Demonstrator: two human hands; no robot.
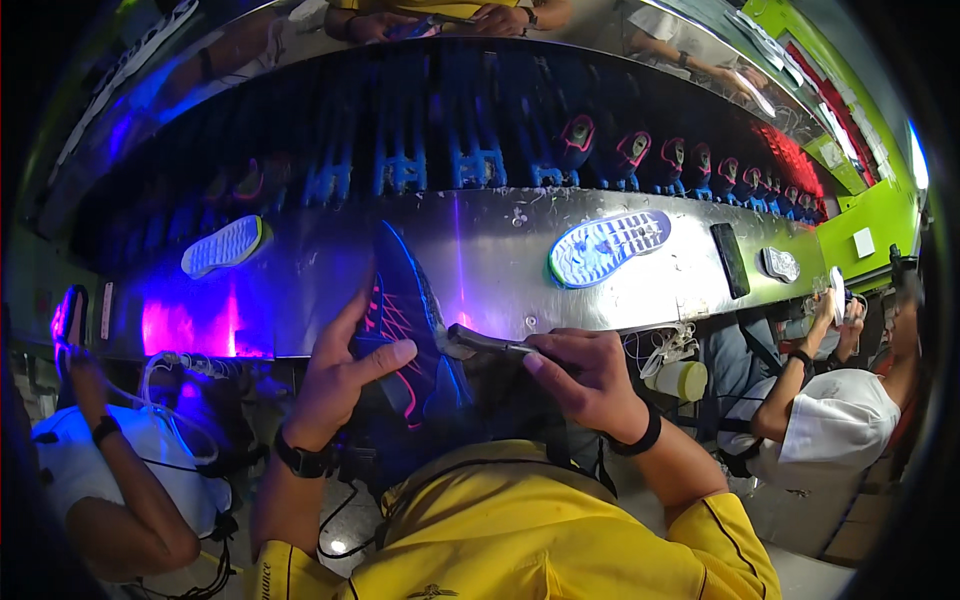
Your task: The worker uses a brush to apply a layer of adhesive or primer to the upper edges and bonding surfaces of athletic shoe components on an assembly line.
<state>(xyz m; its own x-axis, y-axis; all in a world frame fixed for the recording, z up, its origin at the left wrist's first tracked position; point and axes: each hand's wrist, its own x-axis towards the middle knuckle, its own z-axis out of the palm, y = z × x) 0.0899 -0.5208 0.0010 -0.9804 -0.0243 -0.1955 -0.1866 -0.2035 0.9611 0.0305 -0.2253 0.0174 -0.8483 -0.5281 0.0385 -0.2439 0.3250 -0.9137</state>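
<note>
Between left fingers [347, 318] and thumb [388, 358], the dark shoe [402, 300] is clamped; right fingers [577, 346] pinch a tool [488, 342].

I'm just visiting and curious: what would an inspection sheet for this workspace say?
Surface: shiny metal bench, pink-violet glare at left.
Job's things: dark shoe with pink and blue lines; slim tool, tip at the shoe's side.
Clutter: two large pale soles, a dark slab and a smaller pale sole.
Hands: left hand grips the shoe; right hand grips the tool.
Cables: pale cables or tubes below the bench edge.
Surroundings: blue rack beyond the bench; co-workers on both sides.
</note>
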